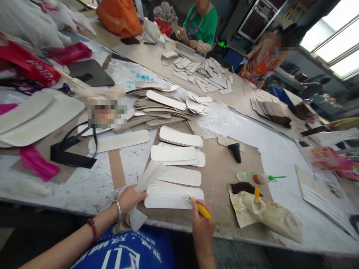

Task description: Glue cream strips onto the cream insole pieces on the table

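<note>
My right hand (203, 222) is closed round a brush with a yellow handle (204, 211). Its tip touches the right part of a stack of long white rounded strips (168, 196), where a whitish, paste-like smear shows. My left hand (133, 200) pinches a thin, pale, flexible sheet (150, 175) that sticks up and hangs down at both sides of the fingers. The fingers of that hand are beside the left end of the stack. Further strips lie behind it in small piles, among them a pile of white strips (174, 154).
Larger heaps of strips (162, 108) lie farther back. To the right are a black cone (235, 152), a small bottle with a green nozzle (260, 178) and a stained plastic container (272, 215). Two people sit or stand across the table, one wearing a green shirt (209, 28).
</note>
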Demonstrator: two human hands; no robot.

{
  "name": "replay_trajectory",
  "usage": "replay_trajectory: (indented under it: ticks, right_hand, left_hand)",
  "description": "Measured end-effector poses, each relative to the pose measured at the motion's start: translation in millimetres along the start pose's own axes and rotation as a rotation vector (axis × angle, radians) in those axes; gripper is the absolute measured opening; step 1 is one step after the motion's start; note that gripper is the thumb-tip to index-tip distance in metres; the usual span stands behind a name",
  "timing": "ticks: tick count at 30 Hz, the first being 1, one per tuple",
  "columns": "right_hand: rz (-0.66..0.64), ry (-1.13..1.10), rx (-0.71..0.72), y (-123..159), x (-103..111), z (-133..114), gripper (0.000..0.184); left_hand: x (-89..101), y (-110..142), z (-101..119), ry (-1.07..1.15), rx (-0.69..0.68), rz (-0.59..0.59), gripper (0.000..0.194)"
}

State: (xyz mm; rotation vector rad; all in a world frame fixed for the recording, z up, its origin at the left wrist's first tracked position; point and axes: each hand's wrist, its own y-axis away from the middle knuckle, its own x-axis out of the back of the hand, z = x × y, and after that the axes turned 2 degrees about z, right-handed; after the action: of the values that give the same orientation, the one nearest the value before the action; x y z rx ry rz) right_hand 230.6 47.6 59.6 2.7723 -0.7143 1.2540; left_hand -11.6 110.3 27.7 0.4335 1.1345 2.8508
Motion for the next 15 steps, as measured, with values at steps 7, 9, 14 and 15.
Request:
replay_trajectory:
  ticks: [7,9,14,15]
  right_hand:
    - [0.090,0.131,0.185,-8,20,17,0.032]
    - [0.115,0.161,0.240,-11,25,20,0.031]
    - [0.103,0.176,0.355,-15,39,18,0.027]
    - [0.101,0.161,0.359,-17,42,14,0.027]
  left_hand:
    - [-0.4,8,6,-0.015,0.009,0.048,0.010]
    - [-1.2,8,6,-0.010,0.010,0.056,0.010]
    - [-0.1,7,4,0.036,-0.008,0.116,0.011]
    - [1.6,9,4,0.050,-0.012,0.141,0.014]
